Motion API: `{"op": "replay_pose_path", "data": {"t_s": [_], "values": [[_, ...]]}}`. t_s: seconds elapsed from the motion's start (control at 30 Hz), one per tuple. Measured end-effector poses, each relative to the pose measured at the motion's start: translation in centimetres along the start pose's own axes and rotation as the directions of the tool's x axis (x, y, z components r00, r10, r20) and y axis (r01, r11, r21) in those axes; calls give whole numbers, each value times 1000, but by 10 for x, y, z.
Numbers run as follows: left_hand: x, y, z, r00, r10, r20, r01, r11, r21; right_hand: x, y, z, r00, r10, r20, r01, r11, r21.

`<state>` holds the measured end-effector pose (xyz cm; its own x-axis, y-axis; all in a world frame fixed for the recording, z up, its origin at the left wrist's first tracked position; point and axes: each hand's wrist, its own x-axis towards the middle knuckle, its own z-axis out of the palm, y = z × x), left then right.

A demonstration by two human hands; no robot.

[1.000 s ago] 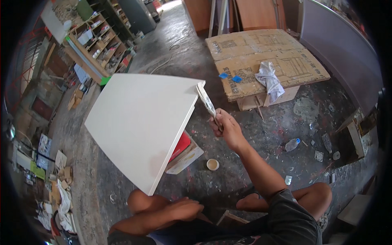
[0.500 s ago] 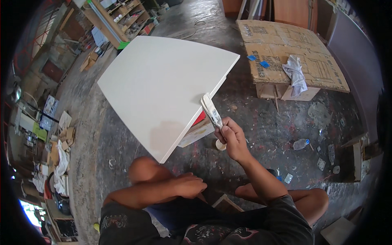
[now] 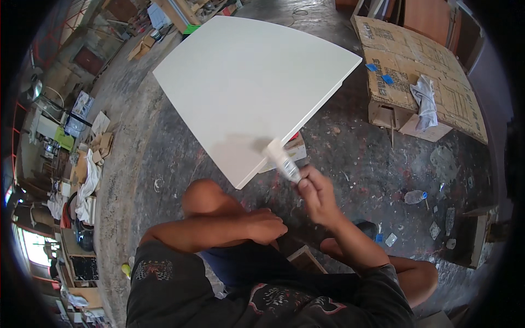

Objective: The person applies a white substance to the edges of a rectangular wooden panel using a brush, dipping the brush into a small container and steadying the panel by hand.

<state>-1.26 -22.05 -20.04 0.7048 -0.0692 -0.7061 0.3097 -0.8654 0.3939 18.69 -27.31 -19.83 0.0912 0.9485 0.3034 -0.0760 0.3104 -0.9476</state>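
Note:
My right hand [image 3: 320,198] is closed round the handle of a flat paintbrush [image 3: 284,162], blurred by motion. Its pale, paint-coated bristles are at the near right edge of a white panel [image 3: 254,74]; whether they touch it I cannot tell. A shadow of hand and brush falls on the panel's near corner. The panel lies raised off the floor, with a box [image 3: 296,150] partly showing beneath it. My left hand [image 3: 266,226] rests by my bent knee with its fingers curled in and no object showing in it.
At the right, flattened cardboard [image 3: 454,93] covers a low wooden box, with a grey-white rag [image 3: 424,101] on top. A plastic bottle [image 3: 415,197] and scraps lie on the stained floor [image 3: 361,158]. Clutter lines the left side. A small wooden frame [image 3: 306,259] is by my legs.
The view has shifted, so the panel sits higher and farther right in it. The brush has moved along the panel's edge toward the near corner. My left hand stays by the knee.

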Motion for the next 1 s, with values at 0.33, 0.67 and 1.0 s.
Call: {"op": "replay_pose_path", "data": {"t_s": [0.33, 0.67, 1.0], "values": [[6, -3, 11, 985, 49, -164, -64, 994, -90, -5, -9, 22, 893, -422, 153, 449, 837, -313], [5, -4, 12, 1000, -8, -15, 7, 1000, -7, 16, 3, -34, 909, -271, -318, 120, 898, -423], [0, 4, -5, 999, 26, -44, -28, 998, -55, 42, 13, -69, 869, -331, -368, 93, 840, -535]]}}
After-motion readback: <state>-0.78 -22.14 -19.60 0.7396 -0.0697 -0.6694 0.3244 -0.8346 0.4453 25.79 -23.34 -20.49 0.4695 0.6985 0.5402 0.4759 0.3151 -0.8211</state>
